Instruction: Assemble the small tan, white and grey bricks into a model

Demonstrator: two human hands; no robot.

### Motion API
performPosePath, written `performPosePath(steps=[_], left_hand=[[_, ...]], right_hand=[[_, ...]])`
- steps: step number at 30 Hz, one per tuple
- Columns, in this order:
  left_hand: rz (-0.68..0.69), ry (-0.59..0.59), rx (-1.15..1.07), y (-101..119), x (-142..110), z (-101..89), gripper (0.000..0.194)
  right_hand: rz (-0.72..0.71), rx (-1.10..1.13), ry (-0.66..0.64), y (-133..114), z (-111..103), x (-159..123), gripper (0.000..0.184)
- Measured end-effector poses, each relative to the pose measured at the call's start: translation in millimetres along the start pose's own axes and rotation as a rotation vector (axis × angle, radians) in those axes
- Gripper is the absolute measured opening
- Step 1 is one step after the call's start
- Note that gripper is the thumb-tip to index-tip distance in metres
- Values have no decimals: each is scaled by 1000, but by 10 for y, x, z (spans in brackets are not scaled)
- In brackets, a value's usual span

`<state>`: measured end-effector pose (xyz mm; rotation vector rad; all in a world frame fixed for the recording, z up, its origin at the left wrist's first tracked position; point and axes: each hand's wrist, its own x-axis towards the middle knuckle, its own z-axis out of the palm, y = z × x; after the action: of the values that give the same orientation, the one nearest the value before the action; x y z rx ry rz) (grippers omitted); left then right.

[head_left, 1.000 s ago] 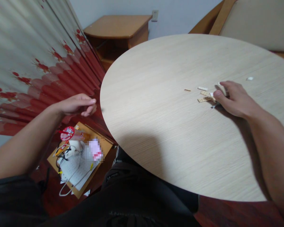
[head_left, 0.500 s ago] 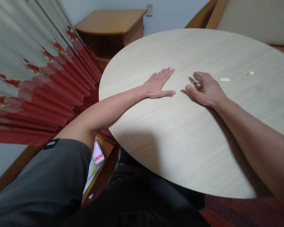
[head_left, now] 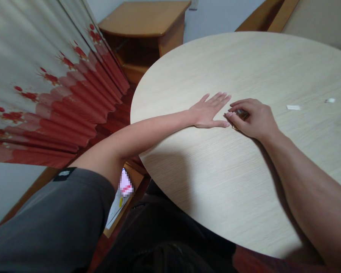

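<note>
The left hand [head_left: 207,113] lies palm down on the round, pale wood-grain desk [head_left: 204,64], its fingers [head_left: 216,99] spread and flat. The right hand [head_left: 255,119] rests just beside it, with its fingers [head_left: 248,104] curled inward and drawn toward the thumb [head_left: 230,118]. A small dark piece [head_left: 241,113] sits within that curl, mostly covered by the fingers and pinched between them and the thumb; its exact kind is too obscured to determine. A thin tan sliver [head_left: 234,127] shows below the thumb at the desk surface, beneath the right hand's edge. The left thumb tip lies just beside the right hand's fingertips; whether they touch cannot be determined. Further right on the desk, well apart from both hands, lie a white strip [head_left: 293,107] and a smaller white scrap [head_left: 330,100]. A grey sleeve [head_left: 53,216] covers the left upper arm. Beyond the desk stand a wooden bedside cabinet [head_left: 142,21] and a beige upholstered seat [head_left: 321,19] with a wooden frame. A cream curtain with red blossoms [head_left: 45,83] hangs along the left side, and a pixelated patch [head_left: 125,183] appears below the left forearm, beside the desk's edge.
</note>
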<state>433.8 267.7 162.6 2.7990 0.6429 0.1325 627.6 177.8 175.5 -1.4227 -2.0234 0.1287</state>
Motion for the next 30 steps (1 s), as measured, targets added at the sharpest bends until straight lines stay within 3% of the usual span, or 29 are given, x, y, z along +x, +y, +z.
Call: performPosePath(steps=[7,10,12,16,20,27,30], left_hand=[[-30,-9,-15,13,-28,-50,118],[-34,11,-47,24,-55,-75,119],[-57,2,-54,54,-82,-109,117],[-91,-36,-38,104,-109,-171,113],[-50,-31,-37,46,-79,-157,113],[-48,68,-110,16,12,-71,101],[-91,226,-216,164,-280,-124,83]], right_hand=[[23,-69,41,-27,-18,-13,39],[159,-212,82,24,16,-22,53],[236,-254,38,57,33,-28,64],[200,-188,-56,75,82,-17,75],[214,-125,-25,13,225,66,76],[249,-76,21,-66,375,252,66],[242,-43,38,-69,349,252,66]])
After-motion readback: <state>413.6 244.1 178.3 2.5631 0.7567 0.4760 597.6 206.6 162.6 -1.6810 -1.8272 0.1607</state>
